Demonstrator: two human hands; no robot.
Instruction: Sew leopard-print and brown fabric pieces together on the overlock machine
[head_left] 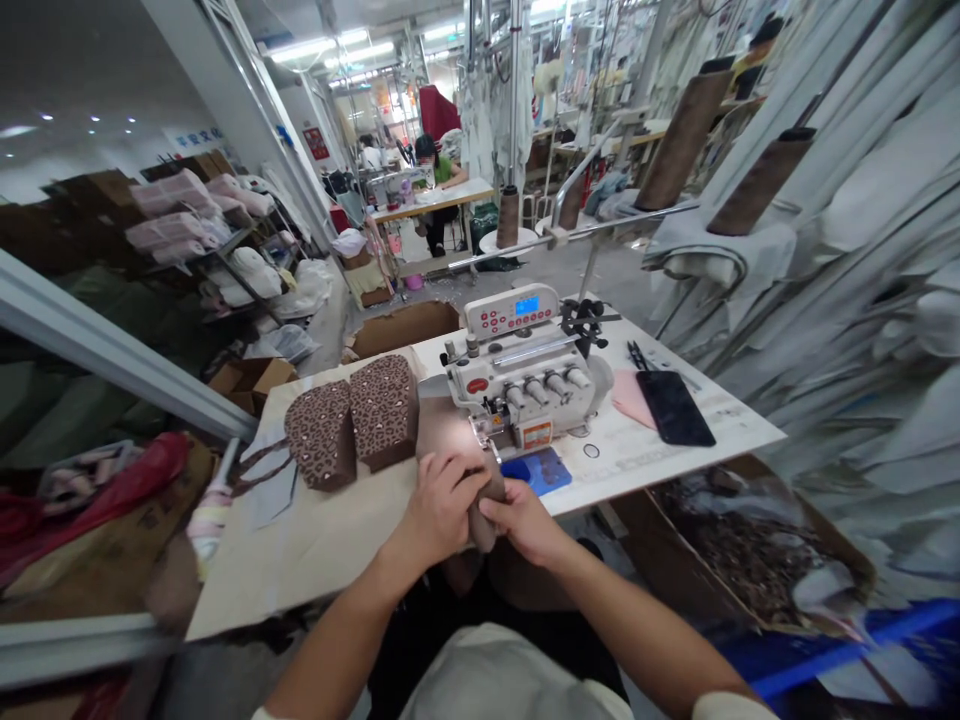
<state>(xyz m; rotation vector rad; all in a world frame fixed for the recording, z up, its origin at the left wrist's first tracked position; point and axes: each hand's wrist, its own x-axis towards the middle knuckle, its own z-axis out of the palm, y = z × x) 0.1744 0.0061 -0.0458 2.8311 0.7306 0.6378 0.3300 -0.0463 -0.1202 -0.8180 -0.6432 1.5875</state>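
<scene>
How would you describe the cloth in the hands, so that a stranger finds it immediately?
Find the sewing machine on the white table. At its left end, the left hand and right hand hold the cloth. Its visible side is plain brown, unlike the leopard-print piles further left.

Matt cloth (pixel 441 428) against a smooth sewing machine (pixel 529 362)

The brown cloth at the tabletop's (pixel 630 468) near edge looks soft and matt, like the leopard-print pieces (pixel 384 410) towards its left end. The sewing machine's hard, pale casing has a faint sheen. The tabletop looks smooth, its left part under a dull tan sheet (pixel 367 535). Near the right corner lies a smooth black phone (pixel 675 408); beyond the far edge, matt cardboard (pixel 409 328) with a ragged rim.
</scene>
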